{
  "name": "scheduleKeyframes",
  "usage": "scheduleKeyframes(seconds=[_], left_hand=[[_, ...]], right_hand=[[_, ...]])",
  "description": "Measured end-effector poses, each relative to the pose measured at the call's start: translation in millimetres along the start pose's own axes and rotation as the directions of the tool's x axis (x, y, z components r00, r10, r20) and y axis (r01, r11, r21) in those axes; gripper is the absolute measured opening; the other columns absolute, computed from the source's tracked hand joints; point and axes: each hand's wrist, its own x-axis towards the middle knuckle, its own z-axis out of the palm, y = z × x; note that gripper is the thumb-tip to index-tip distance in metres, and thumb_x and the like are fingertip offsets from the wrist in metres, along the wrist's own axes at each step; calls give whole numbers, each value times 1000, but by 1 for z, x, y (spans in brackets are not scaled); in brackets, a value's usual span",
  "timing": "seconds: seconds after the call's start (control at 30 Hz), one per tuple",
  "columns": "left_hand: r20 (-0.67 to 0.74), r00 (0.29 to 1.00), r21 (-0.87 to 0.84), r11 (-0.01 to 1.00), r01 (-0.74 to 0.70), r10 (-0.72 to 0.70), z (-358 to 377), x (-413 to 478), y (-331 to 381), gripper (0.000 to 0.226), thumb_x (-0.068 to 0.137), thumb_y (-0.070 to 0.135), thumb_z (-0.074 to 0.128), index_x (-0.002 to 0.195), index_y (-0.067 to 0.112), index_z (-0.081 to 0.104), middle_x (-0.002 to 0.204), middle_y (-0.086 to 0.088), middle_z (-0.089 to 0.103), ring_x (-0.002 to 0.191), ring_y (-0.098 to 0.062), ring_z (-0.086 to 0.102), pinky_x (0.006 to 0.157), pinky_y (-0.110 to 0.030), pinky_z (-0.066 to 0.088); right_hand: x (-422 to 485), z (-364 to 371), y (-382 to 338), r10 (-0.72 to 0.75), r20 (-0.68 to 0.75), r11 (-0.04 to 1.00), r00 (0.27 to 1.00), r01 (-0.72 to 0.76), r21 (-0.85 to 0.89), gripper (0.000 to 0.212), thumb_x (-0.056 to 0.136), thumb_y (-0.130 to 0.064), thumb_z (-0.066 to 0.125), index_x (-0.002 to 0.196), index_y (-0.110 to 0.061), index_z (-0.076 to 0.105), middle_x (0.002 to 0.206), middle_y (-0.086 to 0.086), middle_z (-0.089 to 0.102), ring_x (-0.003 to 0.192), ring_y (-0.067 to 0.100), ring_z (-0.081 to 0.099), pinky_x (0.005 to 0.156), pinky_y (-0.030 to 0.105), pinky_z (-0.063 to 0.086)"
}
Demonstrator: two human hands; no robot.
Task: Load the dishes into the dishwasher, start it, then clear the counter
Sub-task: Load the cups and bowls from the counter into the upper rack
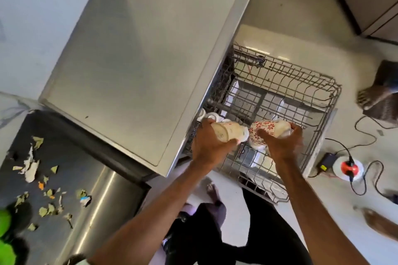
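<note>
Your left hand (210, 146) grips a plain cream cup (226, 133), fingers (229, 142) curled round its side. The cup lies tilted nearly flat, with its base toward the dishwasher (137, 60). Your right hand (282, 145) grips a cup with a red flower pattern (266, 128), which is tipped over in the same way. The two cups are just beside each other, nearly touching.

Both hands are over the near left part of the pulled-out wire rack (301, 97), which stands out over the floor in front of the machine. Just behind your left hand, a few white pieces (210, 116) sit in the rack at the machine's edge. They are probably upturned cups, though they are partly hidden.

To your left, the dark table (71, 153) carries scattered scraps (32, 164) of paper and dried leaf. On the floor to the right lies a cable reel (349, 169) with black cords.
</note>
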Motion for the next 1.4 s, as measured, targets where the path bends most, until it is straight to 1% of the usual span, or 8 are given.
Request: scheduleKeyframes(seconds=[0.1,0.23,0.5,0.67,0.8,0.97,1.17,1.4], left_hand=[[-70,997,68,997,29,-24,21,41,5,84,56,51,87,124,27,43,109,7,62,90,-13,62,70,-29,54],[-114,993,75,997,34,-26,54,97,7,79,64,43,88,127,25,45,113,4,62,88,-9,60,67,-27,53],[-82,994,359,929,91,-66,108,174,-1,108,69,42,86,152,9,25,141,-17,50,124,-35,52,96,-43,48],[-34,999,500,866,3,16,123,190,-5,103,67,44,87,149,13,32,143,-16,50,125,-35,50,97,-45,48],[-5,999,553,833,-26,35,127,195,-4,100,65,42,89,145,18,35,142,-14,51,125,-35,50,91,-42,48],[-33,995,537,842,-61,94,128,194,-7,96,64,42,89,142,20,37,141,-13,52,124,-35,52,93,-45,51],[-2,997,534,843,-64,78,132,197,-16,99,68,40,88,146,17,31,144,-16,48,127,-37,50,97,-48,50],[3,996,519,851,-75,86,133,205,-23,101,68,34,88,147,15,28,145,-19,45,125,-39,52,94,-48,54]], right_hand=[[29,15,16,-8,-37,1000,999,8,-12,92,34,-59,88,110,-42,39,117,2,60,104,27,63,76,50,61],[50,31,21,-45,-37,999,998,44,-18,82,52,-30,98,114,-29,45,112,1,62,101,25,63,79,45,61],[91,55,38,-115,-38,993,993,115,3,83,60,-27,96,127,-19,47,112,-5,57,101,19,59,66,18,49],[104,58,43,-109,-40,994,993,108,-21,85,59,-28,96,129,-20,47,113,-6,55,103,18,58,75,29,55],[109,56,45,-101,-48,994,994,99,-50,86,60,-29,95,130,-17,47,113,-5,55,103,17,57,66,17,48],[108,59,47,-121,-64,990,991,116,-82,87,57,-33,96,128,-20,46,119,2,61,106,26,62,77,43,61],[105,67,42,-234,-41,968,971,229,-106,82,57,-31,96,123,-17,49,109,-5,56,95,17,56,68,23,47],[104,71,38,-304,38,931,952,306,-200,85,60,-31,95,129,-19,47,122,4,57,102,15,49,75,30,46]])
